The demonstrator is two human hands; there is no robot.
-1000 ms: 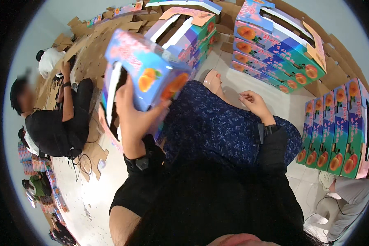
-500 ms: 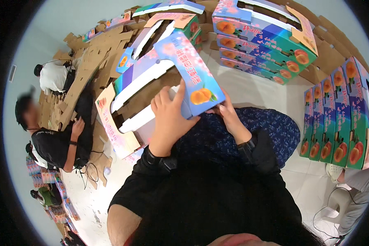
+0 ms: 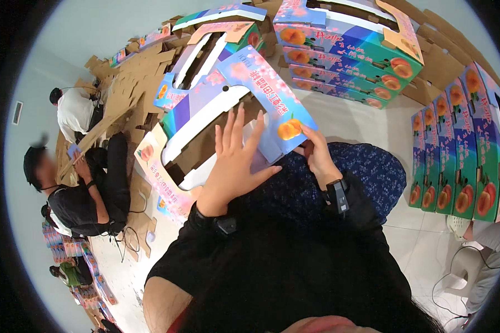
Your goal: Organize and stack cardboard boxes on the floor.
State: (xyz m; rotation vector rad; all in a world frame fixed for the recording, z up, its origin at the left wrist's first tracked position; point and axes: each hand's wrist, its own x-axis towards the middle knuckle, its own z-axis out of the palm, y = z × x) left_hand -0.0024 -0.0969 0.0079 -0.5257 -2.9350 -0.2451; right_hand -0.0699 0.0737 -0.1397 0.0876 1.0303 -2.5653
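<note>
A printed cardboard fruit box (image 3: 264, 83) rests tilted over my lap, its blue, pink and purple top panels framing a long opening with white inner flaps. Over the near side of that opening my left hand (image 3: 234, 161) is open, fingers spread and pointing away from me. Whether its palm touches the flap I cannot tell. At the box's right corner, my right hand (image 3: 318, 154) grips the edge, with fingers on the blue panel beside the printed peach. Part of that hand is hidden behind the corner. Brown bare cardboard shows inside the box.
Similar boxes form a stack (image 3: 344, 61) at the far right and an upright row (image 3: 455, 152) on the right. Another open box (image 3: 205, 55) stands just beyond mine. Flat brown cardboard (image 3: 128, 77) lies far left, near a person in black (image 3: 83, 194). Cables run across the floor.
My left hand has lifted off the near flap and its fingers have spread. My right hand has come up onto the panel's edge. The box has shifted slightly right.
</note>
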